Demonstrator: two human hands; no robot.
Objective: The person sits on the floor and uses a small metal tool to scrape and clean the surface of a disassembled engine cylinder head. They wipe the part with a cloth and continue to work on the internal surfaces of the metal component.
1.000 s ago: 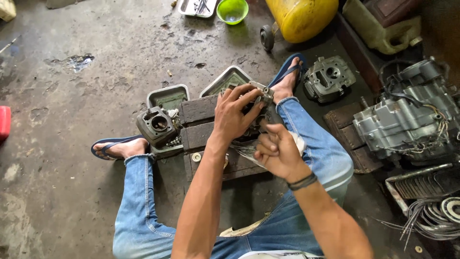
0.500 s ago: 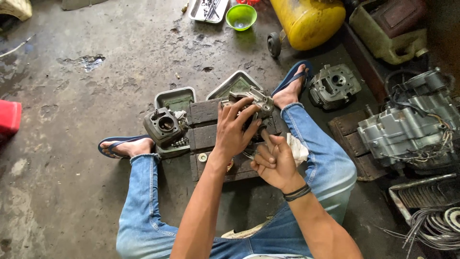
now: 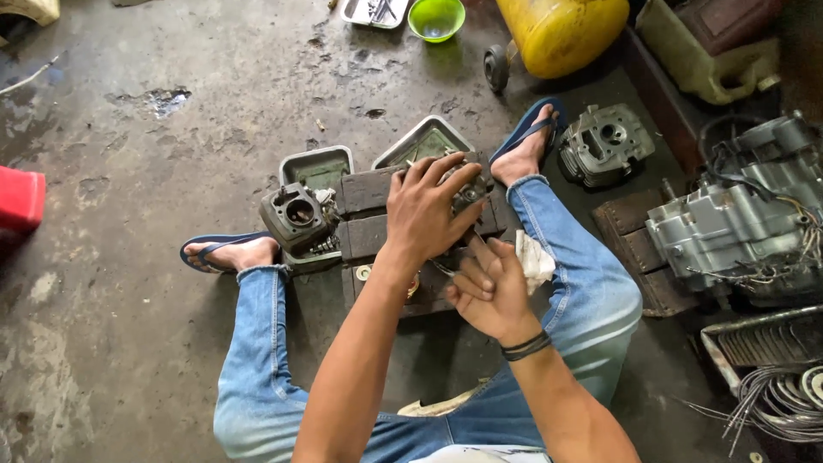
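A stained concrete floor carries everything. Wood blocks lie at the centre with two metal trays behind them and a cylinder beside them. Farther off lie a cylinder head, an engine, a yellow tank and a green bowl.

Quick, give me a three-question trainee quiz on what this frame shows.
1. True or false: the left hand rests on top of the metal part on the wooden blocks.
2. What stands just left of the blocks? A) cylinder B) green bowl C) yellow tank
3. Fill in: the right hand lies beside a white ____.

Key: 1 true; 2 A; 3 rag.
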